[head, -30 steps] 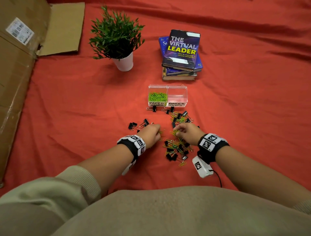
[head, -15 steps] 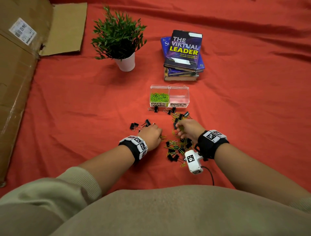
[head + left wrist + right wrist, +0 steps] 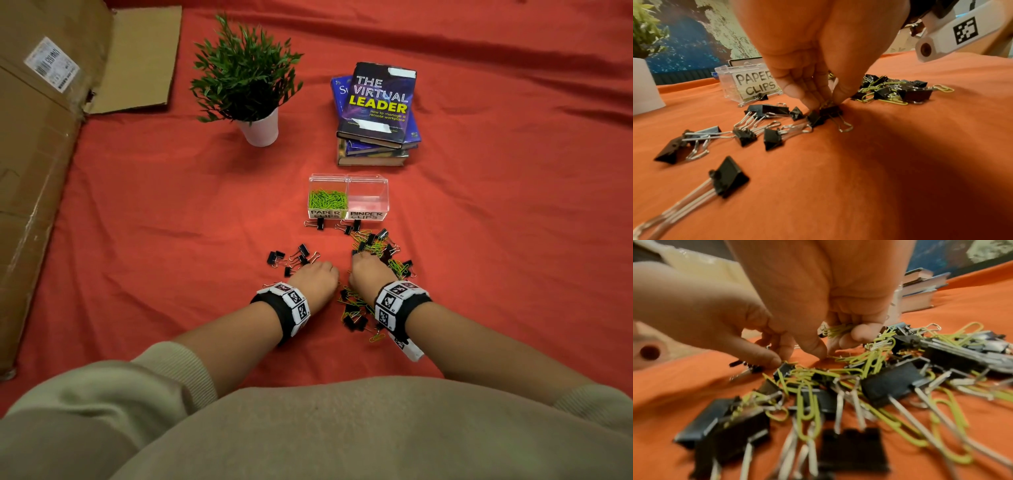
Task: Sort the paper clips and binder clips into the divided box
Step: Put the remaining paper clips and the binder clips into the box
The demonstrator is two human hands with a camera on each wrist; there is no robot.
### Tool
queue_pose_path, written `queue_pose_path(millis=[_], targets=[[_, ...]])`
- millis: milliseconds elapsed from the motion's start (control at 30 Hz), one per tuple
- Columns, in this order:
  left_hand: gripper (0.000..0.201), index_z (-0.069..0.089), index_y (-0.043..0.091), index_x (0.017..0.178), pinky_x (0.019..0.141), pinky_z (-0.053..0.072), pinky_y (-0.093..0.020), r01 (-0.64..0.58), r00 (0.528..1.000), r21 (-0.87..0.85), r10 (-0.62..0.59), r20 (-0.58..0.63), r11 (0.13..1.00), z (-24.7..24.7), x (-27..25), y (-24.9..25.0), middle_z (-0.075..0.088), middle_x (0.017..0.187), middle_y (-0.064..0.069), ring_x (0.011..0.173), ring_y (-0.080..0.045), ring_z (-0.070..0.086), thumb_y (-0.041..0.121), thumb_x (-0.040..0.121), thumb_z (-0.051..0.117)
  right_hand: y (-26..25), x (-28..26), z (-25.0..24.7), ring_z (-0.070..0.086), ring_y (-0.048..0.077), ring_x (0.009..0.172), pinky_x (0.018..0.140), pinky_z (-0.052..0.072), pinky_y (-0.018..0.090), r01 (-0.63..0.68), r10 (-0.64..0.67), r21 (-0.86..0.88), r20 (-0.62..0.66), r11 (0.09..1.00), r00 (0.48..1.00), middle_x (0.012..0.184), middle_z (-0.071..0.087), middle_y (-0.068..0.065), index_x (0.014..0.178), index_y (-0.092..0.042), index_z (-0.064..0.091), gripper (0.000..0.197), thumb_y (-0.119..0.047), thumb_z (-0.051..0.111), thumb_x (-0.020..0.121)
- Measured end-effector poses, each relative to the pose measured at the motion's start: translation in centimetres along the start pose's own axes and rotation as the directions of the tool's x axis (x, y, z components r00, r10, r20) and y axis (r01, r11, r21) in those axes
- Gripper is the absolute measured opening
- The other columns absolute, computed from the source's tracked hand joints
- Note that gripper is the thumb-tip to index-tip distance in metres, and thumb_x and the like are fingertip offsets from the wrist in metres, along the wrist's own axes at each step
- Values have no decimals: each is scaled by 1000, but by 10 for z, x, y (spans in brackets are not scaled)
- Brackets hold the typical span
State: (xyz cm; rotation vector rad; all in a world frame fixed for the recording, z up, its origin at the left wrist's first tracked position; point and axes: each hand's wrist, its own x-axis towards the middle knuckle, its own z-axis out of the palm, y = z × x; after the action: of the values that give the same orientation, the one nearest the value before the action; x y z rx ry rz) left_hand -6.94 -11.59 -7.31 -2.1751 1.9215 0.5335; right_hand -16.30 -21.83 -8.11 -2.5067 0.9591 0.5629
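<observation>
The clear divided box stands ahead of me; its "PAPER CLIPS" side holds green paper clips and its "BINDER CLIPS" side is empty. A mixed pile of green paper clips and black binder clips lies before it. Loose binder clips lie to the left. My left hand pinches down on a green paper clip lying on a black binder clip. My right hand grips a bunch of green paper clips in curled fingers, its thumb and forefinger touching the pile.
A potted plant and a stack of books stand behind the box. A large cardboard carton runs along the left edge. More mixed clips lie under my right wrist. Everything rests on red cloth.
My right hand has moved forward over the pile toward the box. My left hand has shifted slightly forward and closer to the right hand.
</observation>
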Motion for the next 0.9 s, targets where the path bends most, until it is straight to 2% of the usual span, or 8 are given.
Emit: queue_pose_path(millis=[100,233,433,567,633,700,833,900], targets=[[27,48,0,119,88,45,-42,-13,1000,-5,13,19,1000,1,0,2,51,120,-17,111,-34,53,7,95,38,2,-4,-6,49,35,115,96,41,40,52,-53,38,17,998,998,124,50,22,119,6,48,31,-6,43,90],[24,47,2,116,81,46,-43,40,999,-145,-35,39,989,1,1,-2,49,118,-16,105,-36,56,9,93,43,17,-11,-24,56,22,73,65,43,29,-50,32,400,50,915,998,87,65,13,92,-5,60,15,-17,50,91],[8,52,9,93,73,44,-36,157,986,-538,-167,29,829,-9,4,-14,61,95,-13,88,-32,58,15,88,53,46,-26,-50,51,14,59,53,43,21,-230,15,910,239,344,971,71,58,6,94,-5,62,17,4,48,91],[11,53,16,91,69,41,-24,178,972,-761,-233,36,624,-10,12,-16,56,81,1,74,-18,53,8,85,57,61,-28,-51,47,15,58,51,40,24,-288,19,946,288,149,957,71,51,8,96,-2,59,29,8,33,88],[18,56,17,100,69,45,-28,182,972,-820,-228,64,542,-13,16,-15,57,79,2,71,-17,54,5,87,52,64,-30,-50,48,16,59,51,41,25,-317,35,935,316,161,948,72,52,9,91,-1,58,24,5,35,87],[25,58,23,99,66,49,-30,215,965,-863,-234,116,457,-15,20,-13,59,76,2,67,-16,58,5,91,43,66,-31,-48,49,16,59,52,42,25,-314,44,910,314,272,948,72,53,8,87,-3,60,16,-1,44,89],[34,56,21,76,54,41,-24,300,941,-895,-255,221,331,-22,26,-8,53,68,2,57,-12,54,6,94,32,63,-36,-42,50,13,59,55,45,26,-144,18,675,191,724,981,68,56,-2,81,-16,63,8,-15,59,88],[32,53,20,71,53,36,-25,326,934,-865,-269,234,381,-26,27,-5,49,63,1,56,-15,49,13,95,34,60,-39,-37,48,12,54,53,46,28,-53,-40,539,160,841,986,65,55,-5,83,-20,63,6,-14,64,83]])
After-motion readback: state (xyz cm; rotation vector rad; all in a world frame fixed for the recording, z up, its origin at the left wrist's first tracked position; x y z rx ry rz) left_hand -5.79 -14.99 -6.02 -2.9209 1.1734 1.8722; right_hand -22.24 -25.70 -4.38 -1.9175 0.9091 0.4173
